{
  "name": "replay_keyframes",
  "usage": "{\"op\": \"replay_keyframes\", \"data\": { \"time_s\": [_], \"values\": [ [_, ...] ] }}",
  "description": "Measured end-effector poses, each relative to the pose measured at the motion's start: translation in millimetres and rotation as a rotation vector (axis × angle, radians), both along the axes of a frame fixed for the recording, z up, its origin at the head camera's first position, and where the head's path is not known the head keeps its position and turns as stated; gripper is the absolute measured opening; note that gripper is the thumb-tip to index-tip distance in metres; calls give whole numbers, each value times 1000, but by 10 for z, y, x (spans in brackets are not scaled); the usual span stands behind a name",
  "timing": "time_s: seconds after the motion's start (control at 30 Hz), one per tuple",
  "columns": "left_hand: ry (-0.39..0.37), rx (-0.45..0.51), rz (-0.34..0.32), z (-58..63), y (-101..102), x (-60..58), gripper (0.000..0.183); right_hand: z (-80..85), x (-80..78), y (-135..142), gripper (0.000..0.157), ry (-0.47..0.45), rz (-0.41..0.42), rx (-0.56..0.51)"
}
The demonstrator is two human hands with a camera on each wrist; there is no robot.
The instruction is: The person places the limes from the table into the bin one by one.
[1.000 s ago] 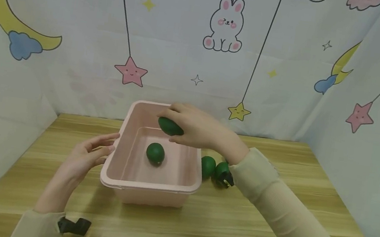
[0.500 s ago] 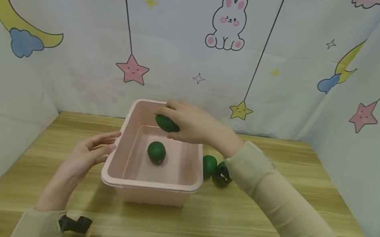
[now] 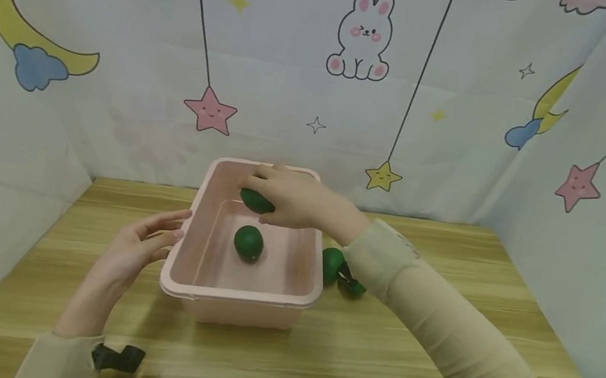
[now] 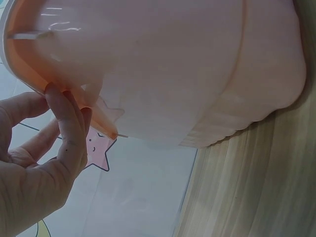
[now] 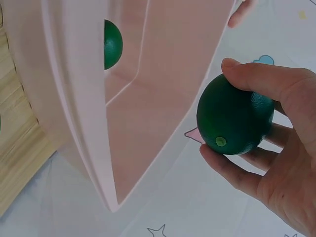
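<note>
A pink plastic tub [image 3: 244, 297] stands on the wooden table, tilted in no visible way. My left hand [image 3: 146, 244] is at its left rim; in the left wrist view the bent fingers [image 4: 69, 116] hold the rim's lip. Over the far part of the tub, my right hand [image 3: 295, 199] grips a dark green fruit, seemingly a lime [image 3: 257, 201], between thumb and fingers. The right wrist view shows this lime [image 5: 234, 116] with its small pale stem spot, held above the rim. Another lime [image 3: 249, 243] lies on the tub floor.
More limes [image 3: 331, 265] lie on the table just right of the tub, partly hidden by the right sleeve [image 3: 386, 259] and its black wrist strap. A white printed curtain [image 3: 271, 81] encloses the table [image 3: 371, 366] at the back and sides.
My right hand has drifted slightly left over the tub with the lime still gripped. The left hand and the tub stay in place.
</note>
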State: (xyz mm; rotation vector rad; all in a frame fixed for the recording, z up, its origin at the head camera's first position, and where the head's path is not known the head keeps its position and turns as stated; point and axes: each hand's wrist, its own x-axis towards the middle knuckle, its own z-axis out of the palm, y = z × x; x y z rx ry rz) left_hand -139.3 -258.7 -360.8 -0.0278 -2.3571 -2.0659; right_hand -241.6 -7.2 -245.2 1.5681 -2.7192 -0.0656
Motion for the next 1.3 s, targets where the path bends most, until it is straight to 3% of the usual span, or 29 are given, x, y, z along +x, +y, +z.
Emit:
{"op": "replay_keyframes", "data": {
  "time_s": [0.57, 1.3],
  "values": [
    [-4, -19, -7, 0, -7, -5, 52, -173, -129, -136, 61, -45, -4, 18],
    [-8, -39, -7, 19, -21, 6, 54, -305, -89, -298, 63, -35, -12, 152]
  ]
}}
